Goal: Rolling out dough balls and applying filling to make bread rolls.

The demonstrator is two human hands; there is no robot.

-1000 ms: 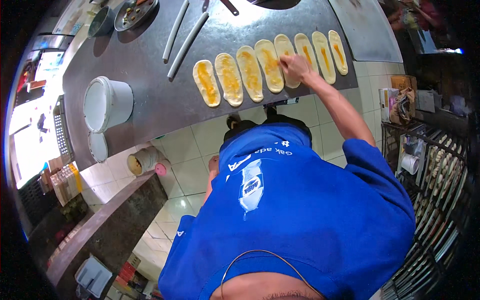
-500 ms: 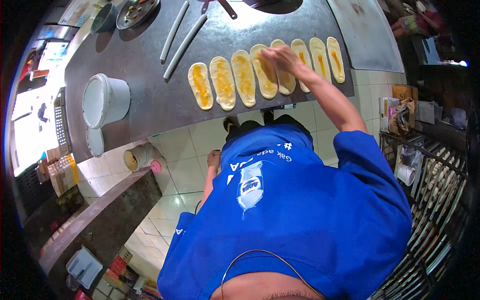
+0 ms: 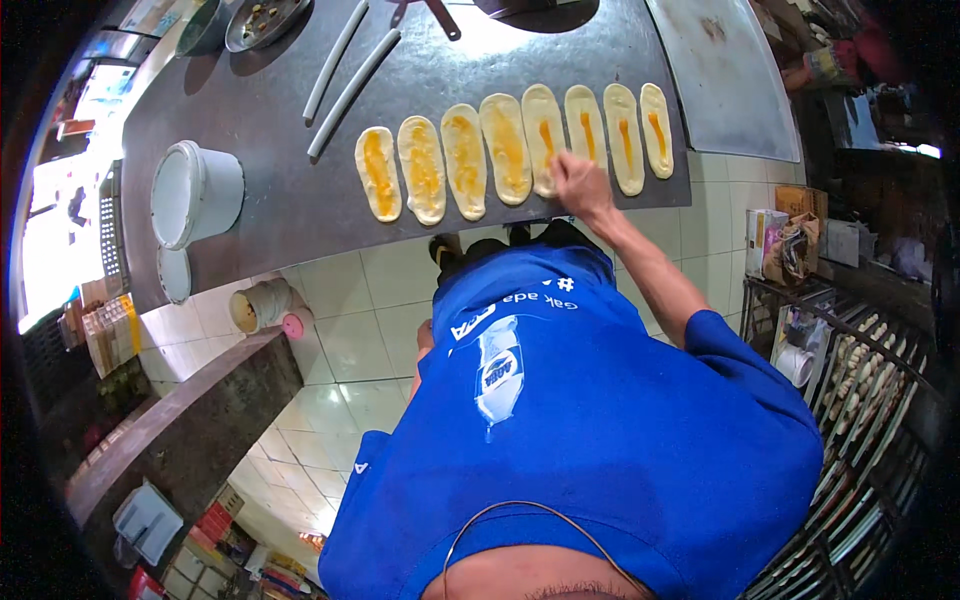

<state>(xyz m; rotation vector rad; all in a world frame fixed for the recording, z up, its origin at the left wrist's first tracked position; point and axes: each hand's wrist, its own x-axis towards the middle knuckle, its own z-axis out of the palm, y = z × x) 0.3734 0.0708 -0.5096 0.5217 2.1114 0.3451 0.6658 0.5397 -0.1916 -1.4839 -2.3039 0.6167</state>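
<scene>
Several flat, oval dough strips lie side by side in a row near the table's front edge. On the left ones, such as this dough strip (image 3: 465, 160), orange-yellow filling is smeared wide; on the right ones, such as this dough strip (image 3: 625, 150), it is a narrow streak. My right hand (image 3: 582, 187) is over the lower end of a middle dough strip (image 3: 538, 108), fingers curled together; anything in them is too small to make out. Low at my side, my left hand (image 3: 426, 335) is mostly hidden by my blue shirt, its fingers not showing.
Two pale rods (image 3: 355, 92) rest on the dark table (image 3: 290, 205) behind the row. A white bucket (image 3: 215, 195) stands at its left, with a round lid (image 3: 174, 275) by the edge. Pans (image 3: 262, 22) are at the far left; a metal rack (image 3: 850, 400) is at right.
My right hand has come nearer to me, from the upper part of the middle strips to a strip's lower end. The view has shifted slightly. My left hand shows less than before.
</scene>
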